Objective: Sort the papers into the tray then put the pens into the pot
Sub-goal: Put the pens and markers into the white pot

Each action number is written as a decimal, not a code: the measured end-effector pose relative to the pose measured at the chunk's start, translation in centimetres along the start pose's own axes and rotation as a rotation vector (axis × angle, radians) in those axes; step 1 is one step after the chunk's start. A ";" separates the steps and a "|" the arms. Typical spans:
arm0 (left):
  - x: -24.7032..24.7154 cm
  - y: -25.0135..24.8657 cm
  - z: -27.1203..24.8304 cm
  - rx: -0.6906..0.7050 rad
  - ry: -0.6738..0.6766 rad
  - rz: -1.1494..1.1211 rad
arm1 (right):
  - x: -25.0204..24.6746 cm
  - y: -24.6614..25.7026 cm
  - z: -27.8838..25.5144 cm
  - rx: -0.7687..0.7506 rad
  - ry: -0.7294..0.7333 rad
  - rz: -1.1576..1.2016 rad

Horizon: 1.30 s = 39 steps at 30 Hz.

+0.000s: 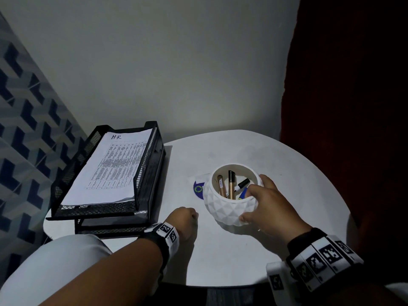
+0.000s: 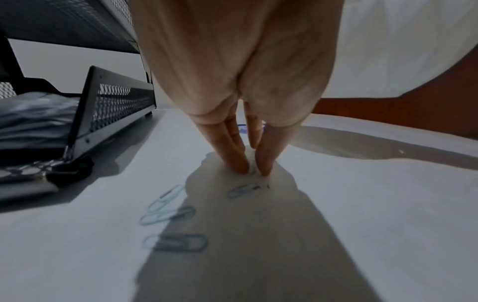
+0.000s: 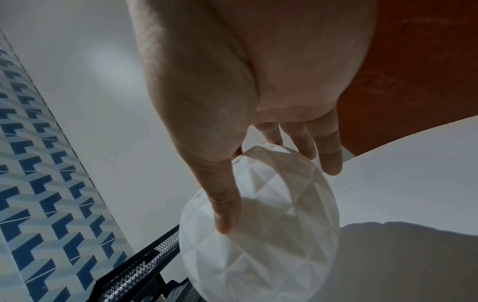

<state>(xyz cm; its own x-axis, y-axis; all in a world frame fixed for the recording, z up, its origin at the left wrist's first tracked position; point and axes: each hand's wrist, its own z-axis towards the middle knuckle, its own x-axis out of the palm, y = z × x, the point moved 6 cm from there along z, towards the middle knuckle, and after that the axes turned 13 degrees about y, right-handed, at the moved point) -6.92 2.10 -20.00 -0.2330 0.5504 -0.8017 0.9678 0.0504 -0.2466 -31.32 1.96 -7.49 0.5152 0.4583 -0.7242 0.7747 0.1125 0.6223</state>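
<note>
A white faceted pot (image 1: 229,208) (image 3: 271,235) stands on the round white table (image 1: 231,261) with several pens (image 1: 231,184) upright inside it. My right hand (image 1: 254,198) (image 3: 278,198) grips the pot, thumb on its near side and fingers over the far rim. My left hand (image 1: 187,214) (image 2: 254,171) is just left of the pot, its fingertips pinched together on the tabletop, seemingly on a small paper clip. At the left a black mesh tray (image 1: 97,209) holds a stack of papers (image 1: 114,166); the top sheet is marked HR.
Three pale paper clips (image 2: 165,204) lie loose on the table near my left hand. A blue and white round card (image 1: 198,188) pokes out from behind the pot. A lower tray tier (image 2: 116,102) holds more sheets. A dark red surface (image 1: 353,107) borders the table's right side.
</note>
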 end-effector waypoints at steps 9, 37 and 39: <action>0.4 -0.6 0.9 0.018 -0.059 0.002 | 0.4 -0.1 0.3 0.007 0.011 -0.014; 0.4 -1.3 1.4 -0.077 -0.055 0.016 | 0.6 0.1 0.2 0.014 0.027 -0.010; 0.3 -1.1 1.4 -0.098 -0.059 -0.001 | 0.7 0.0 0.2 0.017 0.031 -0.010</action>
<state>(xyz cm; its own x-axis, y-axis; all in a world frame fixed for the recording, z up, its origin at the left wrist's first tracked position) -8.17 1.00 -20.72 -0.2366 0.5000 -0.8331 0.9715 0.1338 -0.1956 -30.86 2.12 -8.03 0.4960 0.4841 -0.7208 0.7862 0.1020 0.6095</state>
